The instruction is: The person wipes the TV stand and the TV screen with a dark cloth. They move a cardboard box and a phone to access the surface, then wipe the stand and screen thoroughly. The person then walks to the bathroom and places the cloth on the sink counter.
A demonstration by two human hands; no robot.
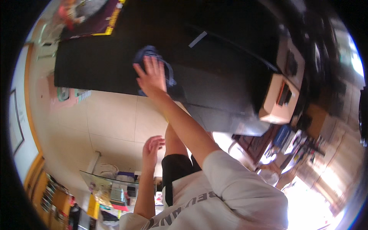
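My right hand (152, 74) lies palm down, fingers spread, pressed on a dark blue cloth (149, 51) near the edge of a black tabletop (95, 66). Part of the cloth is hidden beneath the palm, and a lighter edge or cord of it shows to the right of the hand. Lower down, my left hand (153, 145) hangs in the air off the table beside my leg, its fingers loosely curled and nothing seen in them. A short pale grey strip (197, 39) lies on the tabletop, up and right of the cloth.
A dark red and yellow-edged packet or mat (106, 24) is at the upper left of the table. An open cardboard box (276, 103) with dark items stands at its right end. Behind me are a glass-topped surface (112, 178) with clutter and, at the right, a dark wooden piece of furniture (256, 143).
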